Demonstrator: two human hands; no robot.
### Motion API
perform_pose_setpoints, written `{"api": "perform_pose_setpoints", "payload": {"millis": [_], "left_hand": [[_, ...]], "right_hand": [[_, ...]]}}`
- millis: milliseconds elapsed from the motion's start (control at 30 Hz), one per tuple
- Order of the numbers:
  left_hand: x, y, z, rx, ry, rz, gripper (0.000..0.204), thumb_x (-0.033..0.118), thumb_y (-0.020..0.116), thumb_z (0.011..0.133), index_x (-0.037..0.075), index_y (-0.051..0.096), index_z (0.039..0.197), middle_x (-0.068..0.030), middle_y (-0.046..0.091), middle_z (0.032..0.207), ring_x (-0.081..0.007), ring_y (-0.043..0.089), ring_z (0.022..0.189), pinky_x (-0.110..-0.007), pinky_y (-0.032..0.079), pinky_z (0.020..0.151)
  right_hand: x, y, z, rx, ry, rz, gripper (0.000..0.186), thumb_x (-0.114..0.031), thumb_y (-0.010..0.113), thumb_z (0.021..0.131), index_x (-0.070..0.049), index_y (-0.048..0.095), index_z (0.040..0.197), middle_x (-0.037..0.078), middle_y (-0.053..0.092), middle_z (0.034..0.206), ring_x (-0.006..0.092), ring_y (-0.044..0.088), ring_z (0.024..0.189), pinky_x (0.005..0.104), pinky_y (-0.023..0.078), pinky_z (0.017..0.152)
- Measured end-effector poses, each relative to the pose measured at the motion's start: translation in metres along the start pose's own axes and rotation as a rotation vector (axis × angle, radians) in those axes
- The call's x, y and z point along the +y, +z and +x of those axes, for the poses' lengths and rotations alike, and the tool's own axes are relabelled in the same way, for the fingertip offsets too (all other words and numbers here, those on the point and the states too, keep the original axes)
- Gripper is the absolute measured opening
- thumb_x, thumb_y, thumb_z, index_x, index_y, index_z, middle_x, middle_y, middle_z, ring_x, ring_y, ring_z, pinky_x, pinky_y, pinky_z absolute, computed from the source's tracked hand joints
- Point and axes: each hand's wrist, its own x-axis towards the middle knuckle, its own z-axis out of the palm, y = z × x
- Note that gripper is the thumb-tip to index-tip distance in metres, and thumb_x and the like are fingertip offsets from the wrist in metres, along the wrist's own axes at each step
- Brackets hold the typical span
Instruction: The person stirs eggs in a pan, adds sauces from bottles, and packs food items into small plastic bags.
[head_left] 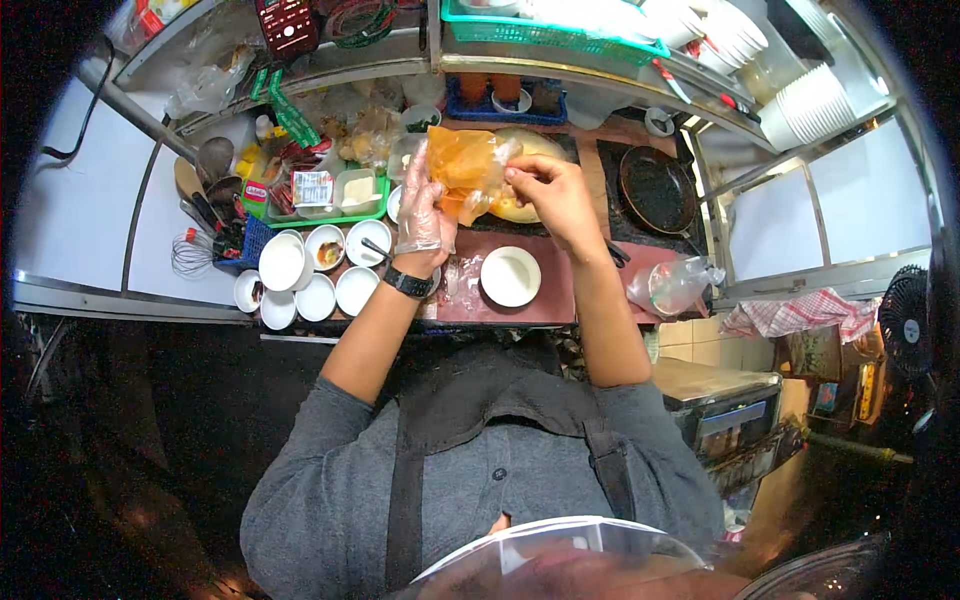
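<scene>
My left hand (424, 212), in a clear plastic glove and with a dark watch at the wrist, grips the left side of a crumpled orange see-through plastic bag (463, 165). At the bag's right edge, my bare right hand (556, 200) pinches the thin film between thumb and fingers. What is inside the bag, if anything, I cannot make out. Behind my right hand is a round yellowish thing (530, 145), partly covered. Below both hands, a white bowl (510, 276) stands on the reddish-brown counter mat (555, 290).
Several small white bowls (316, 298) stand left, some with sauce. Behind them are a green tray (372, 211) of containers and a whisk (190, 254). To the right are a dark frying pan (657, 190) and a clear plastic bag (678, 286). Shelves with stacked cups (808, 108) overhang.
</scene>
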Motion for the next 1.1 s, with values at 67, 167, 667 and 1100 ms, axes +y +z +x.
{"api": "perform_pose_setpoints", "payload": {"millis": [67, 167, 667, 1100], "left_hand": [[0.001, 0.005, -0.001, 0.005, 0.003, 0.007, 0.067, -0.004, 0.045, 0.089, 0.007, 0.039, 0.155, -0.0103, 0.042, 0.158, -0.0270, 0.045, 0.143, -0.044, 0.037, 0.121], [-0.006, -0.018, 0.003, -0.069, 0.052, 0.133, 0.066, -0.002, 0.048, 0.089, 0.010, 0.042, 0.154, -0.0107, 0.047, 0.153, -0.0293, 0.049, 0.139, -0.047, 0.041, 0.118], [-0.011, -0.055, 0.022, 0.127, -0.141, -0.186, 0.059, 0.003, 0.047, 0.091, 0.011, 0.045, 0.150, -0.0126, 0.055, 0.146, -0.0329, 0.058, 0.130, -0.048, 0.052, 0.108], [-0.033, -0.025, 0.026, 0.148, -0.153, -0.013, 0.064, 0.000, 0.046, 0.090, 0.008, 0.041, 0.154, -0.0146, 0.051, 0.150, -0.0332, 0.053, 0.136, -0.049, 0.049, 0.112]], "right_hand": [[-0.001, 0.000, 0.003, 0.062, 0.015, -0.003, 0.019, -0.013, 0.072, 0.094, 0.003, 0.075, 0.104, 0.003, 0.074, 0.084, 0.0064, 0.065, 0.071, 0.0243, 0.053, 0.065], [0.006, 0.008, 0.013, 0.119, 0.012, -0.056, 0.018, -0.011, 0.072, 0.092, 0.003, 0.075, 0.102, 0.003, 0.074, 0.084, 0.0069, 0.064, 0.071, 0.0250, 0.052, 0.065], [0.023, -0.046, 0.043, 0.540, -0.388, -0.772, 0.014, -0.014, 0.074, 0.090, -0.004, 0.079, 0.098, 0.008, 0.077, 0.087, 0.0109, 0.068, 0.078, 0.0279, 0.053, 0.073], [0.064, -0.033, 0.058, 0.215, -0.062, -0.017, 0.017, -0.012, 0.072, 0.086, -0.003, 0.078, 0.099, 0.012, 0.076, 0.085, 0.0173, 0.071, 0.073, 0.0320, 0.054, 0.070]]}}
